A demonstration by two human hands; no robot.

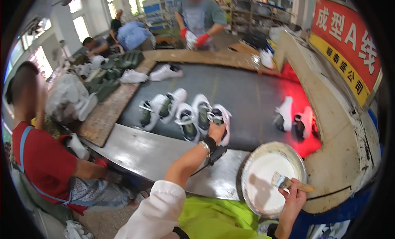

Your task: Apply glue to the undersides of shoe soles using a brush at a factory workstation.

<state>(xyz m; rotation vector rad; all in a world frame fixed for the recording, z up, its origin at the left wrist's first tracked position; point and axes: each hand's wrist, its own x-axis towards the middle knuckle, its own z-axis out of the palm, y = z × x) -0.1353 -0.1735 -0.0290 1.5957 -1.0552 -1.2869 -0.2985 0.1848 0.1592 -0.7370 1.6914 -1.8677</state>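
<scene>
My left hand (215,134) reaches over the belt and grips the rightmost shoe (224,112) of a group at its opening. That shoe is white with a dark lining, and its toe points away from me. Several similar white lace-up sneakers (200,102) stand close beside it on the left. In my right hand (293,200) is a brush by its wooden handle (305,187). The brush's whitish bristles hang over a round basin (269,147) of white liquid, and I cannot tell whether they touch it.
The dark conveyor belt (238,86) carries two shoes (284,112) under red light at the right, beside a beige machine housing (329,103). A metal ledge (135,146) runs along the near side. A co-worker in red (45,156) sits at left; another wearing red gloves (201,40) stands opposite.
</scene>
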